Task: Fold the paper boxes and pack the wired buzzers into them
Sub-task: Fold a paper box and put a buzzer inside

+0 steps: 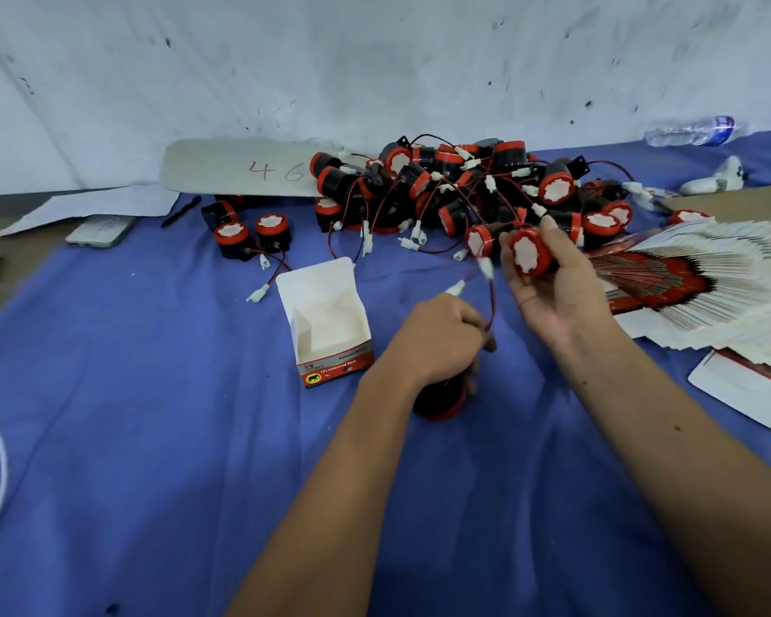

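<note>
A folded paper box (330, 322) stands open-topped on the blue cloth (152, 438), its lid flap up. Just right of it my left hand (441, 345) pinches a red wire (492, 305) with a white connector, above a black and red buzzer (439, 400) lying on the cloth. My right hand (548, 282) holds another red buzzer (528, 258) with a white face, lifted in front of the big tangled pile of wired buzzers (464, 193). Two loose buzzers (250, 238) lie left of the pile.
A fanned stack of flat unfolded boxes (695, 287) lies at the right, one flat blank (748, 394) below it. A phone (101, 231), a pen (181, 211), papers and cardboard marked 46 (241, 167) sit at the back left. A water bottle (691, 131) lies far right.
</note>
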### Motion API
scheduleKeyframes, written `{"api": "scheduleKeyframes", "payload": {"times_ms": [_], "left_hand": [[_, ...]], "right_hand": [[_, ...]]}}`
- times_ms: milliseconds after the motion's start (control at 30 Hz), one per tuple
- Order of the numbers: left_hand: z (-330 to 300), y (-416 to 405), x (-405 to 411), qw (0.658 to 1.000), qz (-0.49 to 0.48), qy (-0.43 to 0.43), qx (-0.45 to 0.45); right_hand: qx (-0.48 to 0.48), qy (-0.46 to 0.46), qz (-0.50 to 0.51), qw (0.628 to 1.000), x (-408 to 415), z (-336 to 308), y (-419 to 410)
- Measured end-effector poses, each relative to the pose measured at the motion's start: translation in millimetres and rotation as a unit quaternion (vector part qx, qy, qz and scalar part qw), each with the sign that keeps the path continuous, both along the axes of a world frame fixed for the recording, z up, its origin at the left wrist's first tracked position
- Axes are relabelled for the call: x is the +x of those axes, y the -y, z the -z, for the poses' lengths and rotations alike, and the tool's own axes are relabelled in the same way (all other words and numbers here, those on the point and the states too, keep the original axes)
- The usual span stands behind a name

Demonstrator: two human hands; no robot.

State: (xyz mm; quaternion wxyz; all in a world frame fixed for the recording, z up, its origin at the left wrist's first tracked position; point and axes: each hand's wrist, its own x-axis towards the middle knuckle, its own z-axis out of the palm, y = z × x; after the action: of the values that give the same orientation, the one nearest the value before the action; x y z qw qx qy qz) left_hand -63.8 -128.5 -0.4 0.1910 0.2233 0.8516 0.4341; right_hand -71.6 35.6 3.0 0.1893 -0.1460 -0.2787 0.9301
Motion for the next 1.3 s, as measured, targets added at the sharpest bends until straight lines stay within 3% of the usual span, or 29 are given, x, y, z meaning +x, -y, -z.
{"api": "scheduleKeyframes", "payload": {"times_ms": [100, 200, 300, 400, 467, 533, 600, 633, 700, 767, 833, 933, 1067, 1133, 1200, 1300], "left_hand": [[-4.9, 7.8, -1.3, 0.998, 0.006, 0.036, -0.044], [-2.9, 4.3, -7.1, 0.988, -0.126, -0.065, -0.054], [-5.0, -9.1, -11.4, 0.97, -0.211, -0.119, 0.028], [-13.7, -18.2, -3.4, 0.956, -0.184, -0.226, 0.042], [-19.8, -9.7, 4.8, 0.917, -0.192, -0.342, 0.069], [-24.7, 12.6, 11.5, 0.838, -0.238, -0.482, 0.095], [-23.4, 39.6, 16.4, 0.766, -0.33, -0.544, 0.09], [-20.4, 53.1, 17.5, 0.748, -0.381, -0.538, 0.077], [-10.7, 80.4, 17.8, 0.762, -0.444, -0.47, 0.041], [4.2, 102.8, 14.8, 0.821, -0.437, -0.365, 0.039], [18.4, 116.0, 9.6, 0.88, -0.4, -0.237, 0.098], [35.0, 123.7, 6.5, 0.91, -0.36, -0.144, 0.148], [44.1, 118.5, 7.1, 0.916, -0.325, -0.171, 0.165], [39.2, 113.8, 8.3, 0.914, -0.3, -0.225, 0.156], [43.4, 113.8, 3.3, 0.894, -0.307, -0.269, 0.183], [47.2, 119.7, 0.4, 0.914, -0.273, -0.147, 0.261]], "right_hand": [[-0.018, 0.019, 0.029, 0.999, -2.5, 0.8, -13.7], [-0.012, 0.019, 0.043, 0.999, 1.1, -2.0, -20.0], [0.117, 0.04, 0.076, 0.989, 1.7, -2.6, -13.5], [0.324, 0.083, 0.122, 0.935, 1.4, -7.5, -7.8], [0.447, 0.097, 0.12, 0.881, 2.0, -13.2, -3.0], [0.505, 0.094, 0.123, 0.849, 4.4, -21.4, 4.5], [0.532, 0.061, 0.141, 0.832, 6.9, -29.9, 12.0], [0.538, 0.031, 0.143, 0.83, 8.2, -34.0, 15.8], [0.518, -0.041, 0.134, 0.844, 11.2, -41.4, 27.0], [0.473, -0.094, 0.124, 0.867, 13.4, -49.3, 41.2], [0.437, -0.126, 0.092, 0.886, 16.5, -57.5, 59.3], [0.465, -0.152, 0.001, 0.872, 25.5, -66.4, 89.5], [0.592, -0.208, -0.131, 0.767, 43.8, -67.2, 135.7], [0.628, -0.207, -0.198, 0.724, 47.0, -58.4, 158.5], [0.691, -0.184, -0.232, 0.659, 44.8, -46.2, 172.7], [0.809, -0.137, -0.171, 0.545, 36.7, -23.4, 167.8]]}}
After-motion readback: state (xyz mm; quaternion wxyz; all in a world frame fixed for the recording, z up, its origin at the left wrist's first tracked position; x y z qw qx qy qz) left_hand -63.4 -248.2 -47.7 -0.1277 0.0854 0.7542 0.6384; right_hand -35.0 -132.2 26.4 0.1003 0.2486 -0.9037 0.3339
